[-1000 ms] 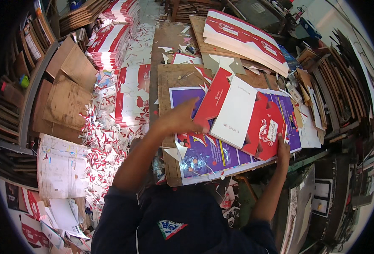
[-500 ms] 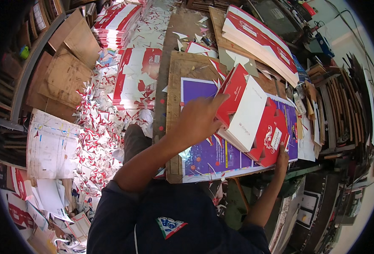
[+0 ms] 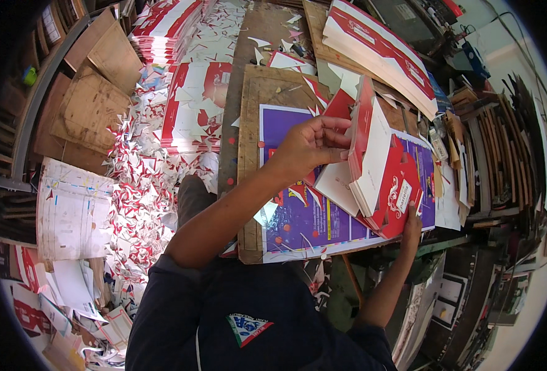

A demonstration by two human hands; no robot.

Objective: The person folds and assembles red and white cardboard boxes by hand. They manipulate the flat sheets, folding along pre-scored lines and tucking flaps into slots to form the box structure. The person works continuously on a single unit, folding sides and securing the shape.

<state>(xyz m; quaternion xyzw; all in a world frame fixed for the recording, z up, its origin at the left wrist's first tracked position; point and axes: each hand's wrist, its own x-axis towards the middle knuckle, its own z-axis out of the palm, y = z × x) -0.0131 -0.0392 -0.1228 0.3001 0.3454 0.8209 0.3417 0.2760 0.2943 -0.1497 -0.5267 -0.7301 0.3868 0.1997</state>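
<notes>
A stack of red-and-white printed cardboard sheets with cut-out edges lies spread over a purple printed sheet on the board in front of me. Part of the stack is lifted and tilted up on its edge. My left hand pinches the left edge of this lifted part between curled fingers and thumb. More white sheets lie flat below it. At the near right corner my right hand grips the red end of the stack; its fingers are partly hidden by the cardboard.
The purple sheet covers a wooden board sprinkled with paper offcuts. A long stack of red-and-white sheets lies at the far right. Scraps cover the floor at left, beside stacked printed sheets. Upright boards line the right.
My left hand has turned and moved slightly right, and the part of the stack it pinches now stands up on edge. White sheets beneath have come into view. My right hand stays at the corner.
</notes>
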